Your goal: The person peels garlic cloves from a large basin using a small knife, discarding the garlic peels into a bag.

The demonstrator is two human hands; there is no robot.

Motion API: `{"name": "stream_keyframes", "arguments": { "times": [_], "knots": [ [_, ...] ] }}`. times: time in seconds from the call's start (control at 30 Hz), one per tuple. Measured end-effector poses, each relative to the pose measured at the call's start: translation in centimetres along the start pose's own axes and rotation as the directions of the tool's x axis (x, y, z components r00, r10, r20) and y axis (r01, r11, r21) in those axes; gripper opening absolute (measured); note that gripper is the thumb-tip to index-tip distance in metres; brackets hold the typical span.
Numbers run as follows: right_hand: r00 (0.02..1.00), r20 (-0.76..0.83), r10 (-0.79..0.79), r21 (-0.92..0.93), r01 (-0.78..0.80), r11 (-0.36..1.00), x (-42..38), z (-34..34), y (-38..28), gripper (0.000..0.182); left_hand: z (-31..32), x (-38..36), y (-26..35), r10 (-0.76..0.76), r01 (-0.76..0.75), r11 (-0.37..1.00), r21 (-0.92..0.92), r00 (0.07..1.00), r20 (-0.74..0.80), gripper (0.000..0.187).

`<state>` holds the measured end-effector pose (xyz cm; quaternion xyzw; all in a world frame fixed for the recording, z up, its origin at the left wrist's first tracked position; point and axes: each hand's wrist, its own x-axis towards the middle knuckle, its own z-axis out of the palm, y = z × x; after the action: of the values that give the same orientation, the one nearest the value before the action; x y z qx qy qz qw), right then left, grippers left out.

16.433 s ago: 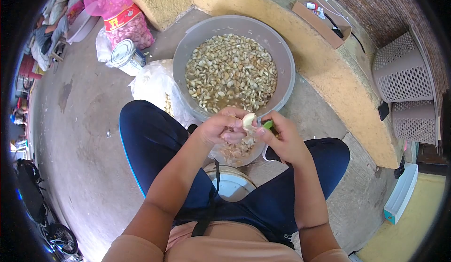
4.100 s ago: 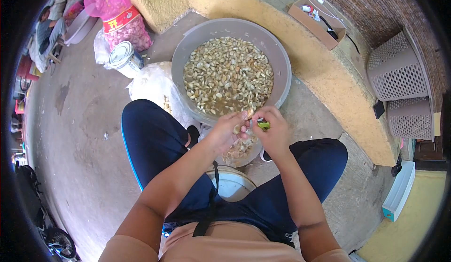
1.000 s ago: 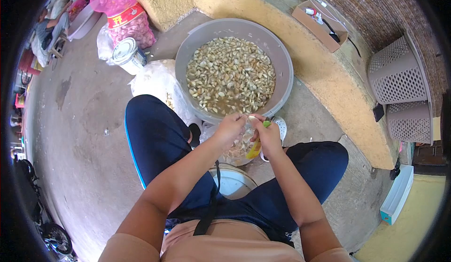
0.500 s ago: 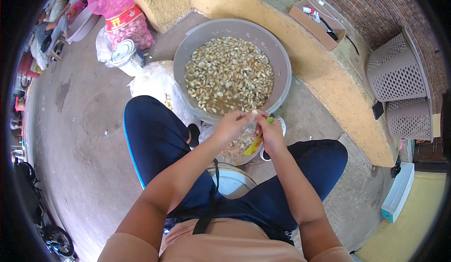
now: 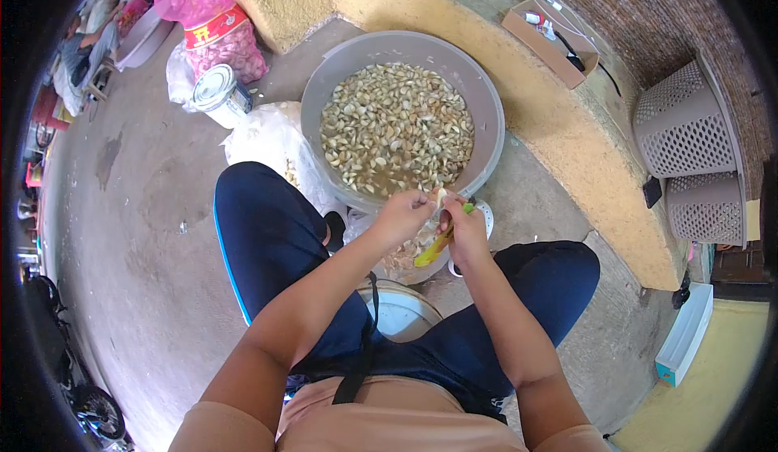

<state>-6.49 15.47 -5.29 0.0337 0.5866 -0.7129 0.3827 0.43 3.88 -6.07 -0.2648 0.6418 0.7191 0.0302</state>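
The left hand (image 5: 403,215) pinches a small pale garlic clove (image 5: 441,198) between thumb and fingertips, just over the near rim of the big grey basin (image 5: 486,119). The right hand (image 5: 464,231) meets it, fingers closed round a small knife with a yellow-green handle (image 5: 433,246) — its blade is hidden at the clove. The basin is full of peeled cloves (image 5: 395,128) in water. Under the hands sits a smaller bowl of skins (image 5: 405,259). To the left stand a tin can (image 5: 219,95) and a pink mesh sack of garlic (image 5: 215,34) — its red label bears yellow characters, too small to read.
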Motion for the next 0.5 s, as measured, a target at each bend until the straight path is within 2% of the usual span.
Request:
{"name": "stream_keyframes", "arguments": {
  "times": [0.13, 0.2, 0.23, 0.3, 0.43, 0.5],
  "knots": [
    [0.993, 0.059, 0.104, 0.238, -0.116, 0.964, -0.2, 0.1, -0.1, 0.025, 0.2, -0.4, 0.8, -0.07, 0.069, 0.994, -0.085, 0.998, -0.004, 0.014],
    [0.986, 0.064, 0.154, 0.347, -0.166, 0.923, -0.2, 0.2, -0.5, 0.027, 0.0, -0.3, 0.2, -0.06, 0.06, 0.997, -0.05, 0.998, -0.005, 0.014],
    [0.989, 0.078, 0.128, 0.33, -0.147, 0.932, -0.1, 0.1, -0.7, 0.027, -0.1, -0.3, 0.0, -0.055, 0.055, 0.998, -0.033, 0.998, -0.006, 0.014],
    [0.991, 0.107, 0.078, 0.298, -0.107, 0.949, 0.1, -0.1, -0.9, 0.028, 0.0, -0.5, 0.1, -0.092, 0.089, 0.987, -0.135, 0.996, -0.01, 0.015],
    [0.99, 0.106, 0.096, 0.291, -0.124, 0.949, -0.1, 0.0, -0.7, 0.027, 0.1, -0.9, 1.8, -0.153, 0.145, 0.951, -0.273, 0.988, -0.009, 0.014],
    [0.99, 0.116, 0.077, 0.271, -0.106, 0.957, -0.4, 0.5, -1.0, 0.027, 0.0, -1.2, 1.9, -0.153, 0.17, 0.943, -0.288, 0.985, 0.08, 0.014]
  ]
}}
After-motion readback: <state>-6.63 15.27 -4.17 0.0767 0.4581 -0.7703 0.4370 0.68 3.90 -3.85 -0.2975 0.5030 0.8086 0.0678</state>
